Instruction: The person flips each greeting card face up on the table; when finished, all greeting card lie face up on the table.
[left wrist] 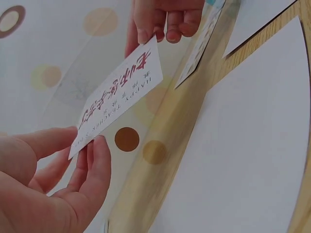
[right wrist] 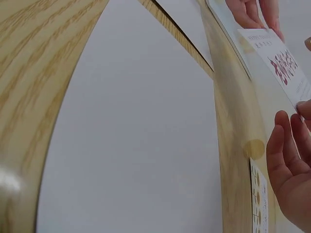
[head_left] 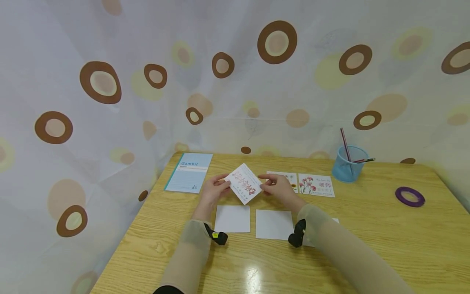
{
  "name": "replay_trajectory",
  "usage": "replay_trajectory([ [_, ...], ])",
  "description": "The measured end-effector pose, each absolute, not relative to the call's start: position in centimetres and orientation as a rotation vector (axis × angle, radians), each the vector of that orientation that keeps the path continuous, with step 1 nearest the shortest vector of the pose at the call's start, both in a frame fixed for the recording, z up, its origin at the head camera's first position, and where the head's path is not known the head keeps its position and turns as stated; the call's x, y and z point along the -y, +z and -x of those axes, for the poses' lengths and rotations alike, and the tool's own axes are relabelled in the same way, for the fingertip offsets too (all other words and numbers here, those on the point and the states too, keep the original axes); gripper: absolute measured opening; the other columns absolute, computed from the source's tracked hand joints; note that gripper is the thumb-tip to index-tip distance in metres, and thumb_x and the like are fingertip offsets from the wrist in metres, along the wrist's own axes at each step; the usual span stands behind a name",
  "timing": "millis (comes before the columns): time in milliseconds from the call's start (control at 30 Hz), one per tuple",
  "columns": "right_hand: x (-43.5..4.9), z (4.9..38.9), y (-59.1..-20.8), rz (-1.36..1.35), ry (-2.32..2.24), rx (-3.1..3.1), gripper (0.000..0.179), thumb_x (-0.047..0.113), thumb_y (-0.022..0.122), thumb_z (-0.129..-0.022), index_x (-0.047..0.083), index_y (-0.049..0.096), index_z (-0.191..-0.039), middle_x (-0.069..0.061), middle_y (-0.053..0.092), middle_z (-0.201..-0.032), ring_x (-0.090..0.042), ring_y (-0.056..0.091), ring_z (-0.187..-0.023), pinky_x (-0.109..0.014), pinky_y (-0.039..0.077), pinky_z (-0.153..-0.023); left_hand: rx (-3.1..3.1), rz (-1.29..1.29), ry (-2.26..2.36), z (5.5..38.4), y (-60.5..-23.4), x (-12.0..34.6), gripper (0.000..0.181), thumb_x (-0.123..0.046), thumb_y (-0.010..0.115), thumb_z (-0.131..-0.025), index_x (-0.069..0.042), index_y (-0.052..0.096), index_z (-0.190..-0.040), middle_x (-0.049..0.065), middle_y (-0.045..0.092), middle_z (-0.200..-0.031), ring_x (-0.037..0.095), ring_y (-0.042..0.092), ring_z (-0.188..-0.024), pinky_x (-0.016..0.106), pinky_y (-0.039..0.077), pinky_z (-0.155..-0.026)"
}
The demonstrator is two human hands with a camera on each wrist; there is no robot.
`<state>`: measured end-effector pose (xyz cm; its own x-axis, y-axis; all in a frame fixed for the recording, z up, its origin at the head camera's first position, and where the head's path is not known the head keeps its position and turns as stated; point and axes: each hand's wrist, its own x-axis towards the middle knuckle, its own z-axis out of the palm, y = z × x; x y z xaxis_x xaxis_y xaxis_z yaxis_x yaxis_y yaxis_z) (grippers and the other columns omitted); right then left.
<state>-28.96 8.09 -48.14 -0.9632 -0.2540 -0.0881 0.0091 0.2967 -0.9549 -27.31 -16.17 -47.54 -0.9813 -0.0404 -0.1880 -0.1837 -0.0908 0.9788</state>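
Note:
Both hands hold up a white greeting card (head_left: pixel 244 183) with red lettering, tilted cornerwise above the table. My left hand (head_left: pixel 214 191) pinches its left corner between thumb and fingers, plainly seen in the left wrist view, where the card (left wrist: pixel 121 87) reads "Happy Teacher's". At the opposite corner my right hand (head_left: pixel 279 188) pinches the card, its thumb on the printed face. Below the hands lie two blank white cards (head_left: pixel 232 219), (head_left: pixel 274 224) side by side. Another white card (head_left: pixel 335 221) is mostly hidden by the right forearm.
Behind the right hand lie a sunflower card (head_left: pixel 290 177) and a carnation card (head_left: pixel 315 185). A Gambit notebook (head_left: pixel 189 172) is at the back left. To the right stand a blue pen cup (head_left: pixel 346 169) holding pencils and a purple tape ring (head_left: pixel 410 197). A patterned curtain (head_left: pixel 235 94) hangs behind.

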Motion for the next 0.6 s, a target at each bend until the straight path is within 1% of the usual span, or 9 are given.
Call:
replay_trajectory([
  [100,-8.1,28.9,-48.2,0.242,-1.724,-2.348,0.041,0.009,0.068,-0.092,0.006,0.063,-0.132,-0.013,0.066,-0.085,-0.034,0.069,-0.082,-0.035,0.061,-0.075,-2.050,0.176,2.185,27.3,-47.5,16.0,0.058,0.007,0.063,-0.091,-0.008,0.049,-0.145,0.008,0.061,-0.098,0.013,0.066,-0.078,0.036,0.060,-0.085],
  [200,-8.2,29.0,-48.3,0.237,-1.712,-2.353,0.040,0.011,0.068,-0.093,0.008,0.062,-0.133,-0.015,0.067,-0.085,-0.033,0.069,-0.081,-0.035,0.061,-0.075,-2.033,0.139,2.163,27.3,-47.5,15.7,0.073,0.013,0.061,-0.089,-0.014,0.038,-0.153,0.008,0.059,-0.100,0.014,0.065,-0.078,0.034,0.060,-0.080],
  [267,-8.1,29.0,-48.3,0.222,-1.706,-2.350,0.040,0.012,0.068,-0.093,0.009,0.062,-0.133,-0.017,0.068,-0.086,-0.032,0.069,-0.081,-0.035,0.061,-0.074,-2.034,0.172,2.178,27.3,-47.6,15.6,0.076,0.013,0.062,-0.088,-0.013,0.035,-0.154,0.007,0.059,-0.100,0.013,0.064,-0.077,0.031,0.061,-0.077],
  [333,-8.1,29.1,-48.4,0.210,-1.704,-2.348,0.039,0.012,0.068,-0.093,0.009,0.062,-0.132,-0.018,0.070,-0.088,-0.030,0.069,-0.080,-0.035,0.060,-0.074,-2.031,0.224,2.216,27.2,-47.6,15.4,0.071,0.012,0.063,-0.088,-0.009,0.037,-0.151,0.007,0.060,-0.100,0.012,0.065,-0.075,0.031,0.061,-0.076],
  [467,-7.9,29.2,-48.4,0.217,-1.685,-2.356,0.037,0.008,0.069,-0.091,0.004,0.062,-0.127,-0.016,0.071,-0.092,-0.027,0.069,-0.081,-0.034,0.061,-0.074,-2.054,0.293,2.262,27.3,-47.8,15.2,0.050,0.007,0.064,-0.090,0.000,0.048,-0.137,0.008,0.064,-0.099,0.012,0.065,-0.077,0.031,0.061,-0.079],
  [533,-7.9,29.2,-48.4,0.220,-1.662,-2.369,0.039,0.007,0.071,-0.090,0.004,0.061,-0.127,-0.012,0.072,-0.092,-0.024,0.069,-0.081,-0.033,0.061,-0.074,-2.078,0.300,2.257,27.3,-47.9,15.1,0.042,0.004,0.064,-0.091,0.000,0.053,-0.132,0.009,0.066,-0.098,0.012,0.065,-0.077,0.033,0.060,-0.081],
  [600,-7.9,29.2,-48.4,0.223,-1.651,-2.372,0.046,0.006,0.072,-0.088,0.008,0.059,-0.132,-0.009,0.072,-0.090,-0.022,0.068,-0.081,-0.032,0.061,-0.075,-2.100,0.296,2.253,27.3,-47.9,15.0,0.039,0.003,0.064,-0.092,-0.001,0.057,-0.130,0.010,0.068,-0.098,0.012,0.065,-0.077,0.035,0.060,-0.083],
])
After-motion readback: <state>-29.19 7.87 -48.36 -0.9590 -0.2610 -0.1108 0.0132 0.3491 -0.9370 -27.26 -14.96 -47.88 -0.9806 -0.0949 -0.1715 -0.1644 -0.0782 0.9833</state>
